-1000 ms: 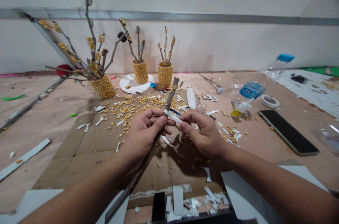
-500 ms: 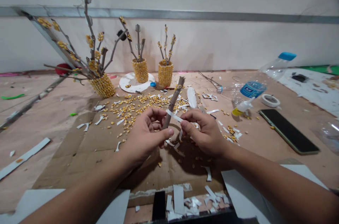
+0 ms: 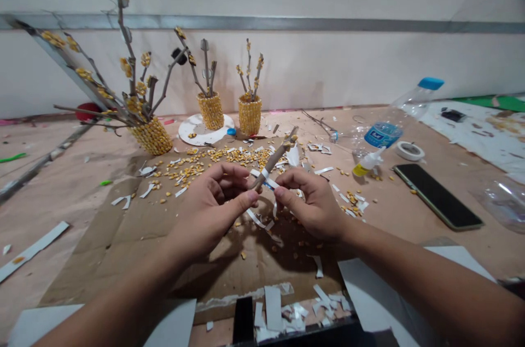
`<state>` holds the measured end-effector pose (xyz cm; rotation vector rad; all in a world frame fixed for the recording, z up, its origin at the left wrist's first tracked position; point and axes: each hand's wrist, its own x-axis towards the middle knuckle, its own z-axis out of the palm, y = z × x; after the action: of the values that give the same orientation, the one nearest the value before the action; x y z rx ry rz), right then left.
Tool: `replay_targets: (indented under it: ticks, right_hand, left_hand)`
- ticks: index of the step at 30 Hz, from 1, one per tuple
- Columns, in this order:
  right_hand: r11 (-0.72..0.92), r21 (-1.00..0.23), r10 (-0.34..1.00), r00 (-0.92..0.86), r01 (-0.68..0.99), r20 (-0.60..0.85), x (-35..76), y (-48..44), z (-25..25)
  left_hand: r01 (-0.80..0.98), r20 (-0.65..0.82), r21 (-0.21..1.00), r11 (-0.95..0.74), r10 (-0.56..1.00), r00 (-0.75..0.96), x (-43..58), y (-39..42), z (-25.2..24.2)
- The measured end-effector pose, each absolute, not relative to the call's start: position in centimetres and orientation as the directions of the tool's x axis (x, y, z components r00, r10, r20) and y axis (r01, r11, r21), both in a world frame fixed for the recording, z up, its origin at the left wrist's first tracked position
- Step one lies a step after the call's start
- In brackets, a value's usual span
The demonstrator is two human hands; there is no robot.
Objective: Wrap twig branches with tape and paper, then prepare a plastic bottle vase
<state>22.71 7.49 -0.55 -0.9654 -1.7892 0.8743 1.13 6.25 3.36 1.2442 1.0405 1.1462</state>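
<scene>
My left hand grips the lower end of a short brown twig between thumb and fingers. The twig leans up and to the right, with a few corn kernels stuck near its top. A narrow white paper strip crosses the twig just above my left fingers. My right hand pinches one end of that strip to the right of the twig. Below both hands, loose corn kernels and white paper scraps lie on a flat cardboard sheet.
Behind stand a large kernel-covered pot with branches and two smaller kernel-covered pots, one on a white disc. To the right are a plastic bottle, a small glue bottle, a tape roll and a phone.
The twig has tilted further to the right and its top sits lower. The strip now lies across it with a short end showing on the left. The whole view has shifted slightly.
</scene>
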Motion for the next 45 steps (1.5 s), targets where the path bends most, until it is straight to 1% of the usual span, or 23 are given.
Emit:
replay_targets:
  ticks: [4, 9, 13, 21, 26, 29, 33, 37, 42, 45]
  right_hand:
    - [0.392, -0.908, 0.889, -0.317, 0.150, 0.332, 22.5, 7.3, -0.3]
    - [0.476, -0.875, 0.841, -0.337, 0.092, 0.422, 22.5, 7.2, 0.1]
    - [0.492, -0.871, 0.820, -0.343, 0.012, 0.459, 22.6, 7.0, 0.3]
    - [0.567, -0.816, 0.802, -0.302, 0.114, 0.515, 22.6, 7.1, 0.7]
    - [0.563, -0.811, 0.807, -0.316, 0.160, 0.498, 22.6, 7.2, 0.5]
    - [0.559, -0.818, 0.807, -0.316, 0.134, 0.500, 22.5, 7.2, 0.4]
    - [0.542, -0.837, 0.808, -0.321, 0.077, 0.494, 22.5, 7.2, 0.3]
    - [0.547, -0.824, 0.817, -0.313, 0.149, 0.485, 22.5, 7.4, 0.2]
    - [0.545, -0.821, 0.820, -0.315, 0.171, 0.478, 22.6, 7.4, 0.3]
    - [0.524, -0.833, 0.834, -0.304, 0.176, 0.461, 22.7, 7.3, 0.4]
  left_hand:
    - [-0.017, 0.058, 0.998, -0.055, 0.973, 0.224, 1.0, 6.1, 4.7]
    - [-0.034, 0.035, 0.999, -0.026, 0.961, 0.274, 1.3, 6.2, 5.9]
    - [-0.105, -0.009, 0.994, 0.043, 0.955, 0.297, 1.7, 6.5, 5.9]
    - [-0.222, -0.136, 0.951, 0.213, 0.938, 0.319, 2.2, 6.3, 4.5]
    - [-0.142, -0.212, 0.955, 0.261, 0.934, 0.288, 2.5, 6.1, 4.1]
    - [-0.117, -0.209, 0.961, 0.252, 0.932, 0.295, 2.4, 6.0, 4.0]
    - [-0.098, -0.175, 0.970, 0.221, 0.921, 0.349, 2.5, 5.9, 4.1]
    - [-0.045, -0.141, 0.984, 0.172, 0.911, 0.387, 2.7, 5.6, 3.8]
    - [0.026, -0.035, 0.999, 0.029, 0.948, 0.317, 2.6, 5.3, 3.4]
    - [0.052, -0.035, 0.998, 0.018, 0.942, 0.334, 2.6, 5.4, 3.4]
